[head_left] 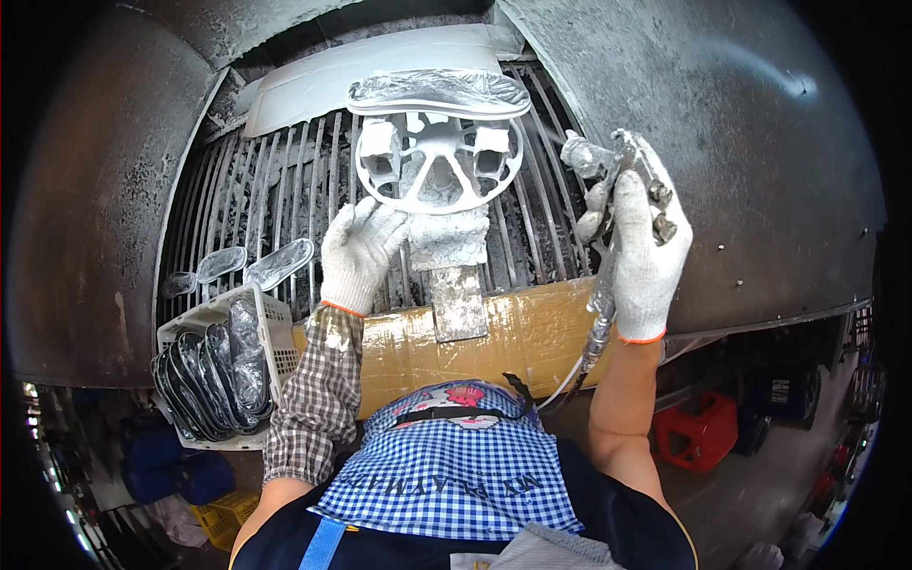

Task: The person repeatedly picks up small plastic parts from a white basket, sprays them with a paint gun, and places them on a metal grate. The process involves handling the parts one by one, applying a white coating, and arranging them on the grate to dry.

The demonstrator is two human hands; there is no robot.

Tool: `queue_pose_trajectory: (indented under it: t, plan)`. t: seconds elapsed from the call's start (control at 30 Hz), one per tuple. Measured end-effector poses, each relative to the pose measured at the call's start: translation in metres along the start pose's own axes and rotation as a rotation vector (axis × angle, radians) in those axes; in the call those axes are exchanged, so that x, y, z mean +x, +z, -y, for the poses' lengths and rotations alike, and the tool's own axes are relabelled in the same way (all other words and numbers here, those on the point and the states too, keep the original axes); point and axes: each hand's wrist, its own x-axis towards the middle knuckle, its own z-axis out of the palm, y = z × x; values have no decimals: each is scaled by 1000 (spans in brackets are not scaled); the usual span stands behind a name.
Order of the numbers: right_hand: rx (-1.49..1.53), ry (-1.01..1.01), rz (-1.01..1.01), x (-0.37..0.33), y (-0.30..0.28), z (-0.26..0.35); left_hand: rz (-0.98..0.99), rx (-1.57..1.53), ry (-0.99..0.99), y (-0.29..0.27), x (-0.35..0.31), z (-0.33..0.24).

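A white-coated, spoked wheel-shaped stand (442,157) sits over the metal grate. Across its far side lies a shoe sole (437,92), its middle covered in clear film and its edge white. My left hand (361,255), in a white knit glove, is open beside the wheel's near left rim, thumb apart from the fingers; whether the fingertips touch the rim I cannot tell. My right hand (646,252), also gloved, is closed round a paint-crusted spray gun (596,180). The gun's nozzle end faces left toward the stand, and a hose runs down from its handle.
A white plastic basket (281,328) of film-wrapped soles (223,366) stands at the left. Several smaller soles (280,264) lie on the grate (323,161) behind it. Tape-covered cardboard (541,328) lines the near edge. Dark metal walls (741,190) rise on both sides.
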Motion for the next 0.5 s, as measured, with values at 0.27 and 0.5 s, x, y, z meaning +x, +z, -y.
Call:
queue_pose_trajectory:
  t: [0.27,0.5]
  plan:
    - [-61,77,4,-18,0,13,-57,46,115,15,0,19]
    - [-17,26,-25,-20,2,12,-22,-62,-88,28,-7,56]
